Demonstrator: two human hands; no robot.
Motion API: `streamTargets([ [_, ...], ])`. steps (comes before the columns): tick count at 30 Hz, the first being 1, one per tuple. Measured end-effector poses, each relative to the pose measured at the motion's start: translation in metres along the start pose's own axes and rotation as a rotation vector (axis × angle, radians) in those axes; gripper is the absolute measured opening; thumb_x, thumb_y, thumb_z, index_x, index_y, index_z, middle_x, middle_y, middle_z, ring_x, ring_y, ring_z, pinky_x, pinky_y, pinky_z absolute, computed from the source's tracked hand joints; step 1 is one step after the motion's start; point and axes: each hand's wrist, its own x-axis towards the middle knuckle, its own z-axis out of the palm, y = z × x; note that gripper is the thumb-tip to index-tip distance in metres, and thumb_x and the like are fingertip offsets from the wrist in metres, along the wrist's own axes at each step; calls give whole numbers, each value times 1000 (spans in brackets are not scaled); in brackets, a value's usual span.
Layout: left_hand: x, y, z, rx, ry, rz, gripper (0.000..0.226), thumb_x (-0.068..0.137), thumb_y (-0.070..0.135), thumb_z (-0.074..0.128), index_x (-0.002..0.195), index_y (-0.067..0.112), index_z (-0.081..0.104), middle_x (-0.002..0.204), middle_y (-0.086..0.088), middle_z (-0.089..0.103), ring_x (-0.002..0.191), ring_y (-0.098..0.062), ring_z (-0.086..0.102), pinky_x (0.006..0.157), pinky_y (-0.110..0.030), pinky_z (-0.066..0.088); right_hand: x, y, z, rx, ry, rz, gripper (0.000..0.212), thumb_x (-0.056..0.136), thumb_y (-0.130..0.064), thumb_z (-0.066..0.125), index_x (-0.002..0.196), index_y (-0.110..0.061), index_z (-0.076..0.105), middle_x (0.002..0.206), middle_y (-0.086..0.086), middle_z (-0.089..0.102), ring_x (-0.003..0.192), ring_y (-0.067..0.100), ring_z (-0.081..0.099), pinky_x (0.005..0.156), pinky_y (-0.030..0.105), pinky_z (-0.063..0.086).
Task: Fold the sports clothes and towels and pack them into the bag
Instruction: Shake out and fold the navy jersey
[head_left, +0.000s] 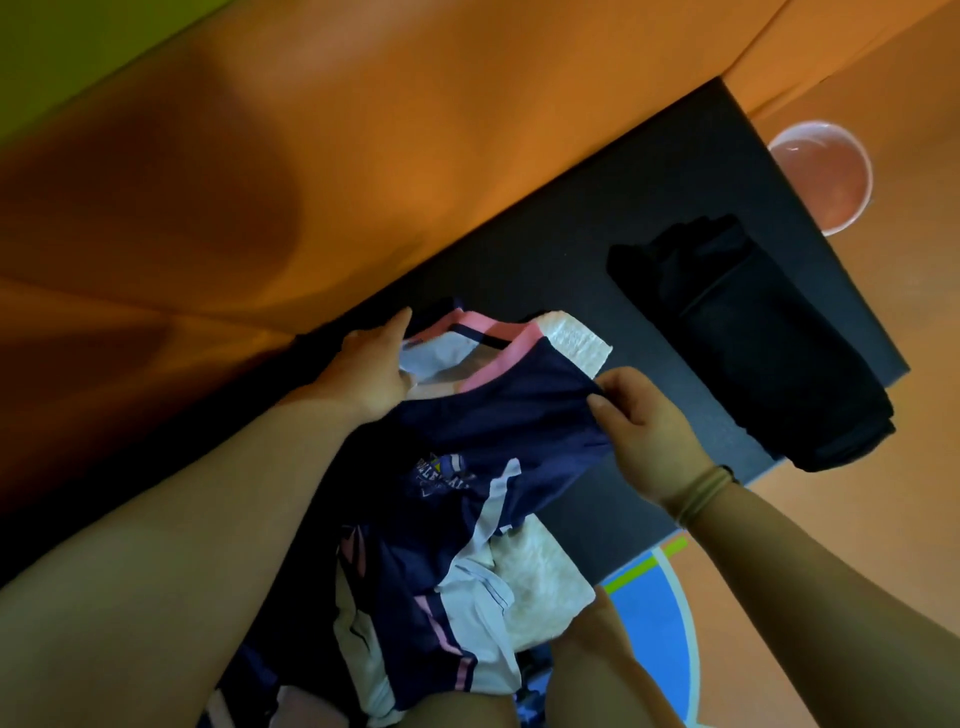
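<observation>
In the head view, the left hand (371, 366) sits at about ten o'clock from the frame's centre. It grips the jersey (498, 415) by the shoulder next to the pink collar, thumb lying along the top and the fingers tucked out of sight under the cloth. The right hand (641, 431), at about three o'clock, pinches the opposite shoulder edge between thumb and curled fingers. The navy jersey hangs from both grips, lifted and rumpled, its lower part bunched towards six o'clock. A white towel (569, 338) lies under it on the dark mat (597, 234), showing at twelve and five o'clock of the jersey.

A black bundle (753, 358) rests on the mat at two o'clock, well apart from the hands; I cannot tell whether it is the bag or a folded garment. A pink bowl (823, 176) stands beyond the mat's edge.

This looks like the start of folding the jersey. The next move likely calls for spreading it flat on the mat, then bringing the sides in.
</observation>
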Motion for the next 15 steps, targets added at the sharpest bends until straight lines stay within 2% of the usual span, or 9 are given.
streamTargets([
  [2,4,-3,-5,-13,-57,7,65,87,21,65,144,20,35,140,-12,48,126,-29,46,104,-36,38,-4,0,-6,-4,19,-30,9,95,-11,49,86,-15,50,74,0,54,68,14,51,62,15,40],
  [4,2,1,-6,5,-62,53,40,86,20,66,124,17,55,121,-10,61,107,-26,57,86,-31,44,-5,0,-8,-28,28,-39,9,96,-12,47,88,-16,49,74,-5,53,67,8,50,61,11,40],
  [5,-1,3,-6,8,-59,74,28,85,20,66,112,17,59,112,-8,64,97,-23,58,77,-29,42,-6,-1,-8,-42,29,-40,9,96,-13,46,89,-16,49,75,-6,53,68,7,51,60,9,40],
  [7,-9,7,-5,-20,-32,83,16,85,17,66,99,17,60,102,-6,64,85,-19,57,70,-28,38,-6,-3,-8,-49,19,-21,6,96,-16,47,91,-16,51,77,-7,55,71,8,52,59,9,40],
  [10,-24,7,-10,-112,47,31,13,84,19,67,92,15,57,93,-3,63,81,-19,58,67,-30,43,-8,-8,-10,-28,-9,34,9,92,-24,57,93,-15,58,78,-8,59,72,5,55,58,10,40],
  [12,-42,4,-19,-163,106,-10,16,84,21,68,87,12,55,90,-1,57,78,-19,55,65,-30,39,-12,-14,-12,-62,-10,18,11,90,-25,60,89,-14,61,75,-8,59,69,4,55,57,8,41],
  [15,-70,-7,-36,-227,272,30,17,82,16,70,89,4,60,112,-4,46,96,-19,48,80,-24,36,-23,-28,-18,-66,48,-29,7,90,-19,59,85,-14,59,71,-9,57,67,3,53,57,5,39],
])
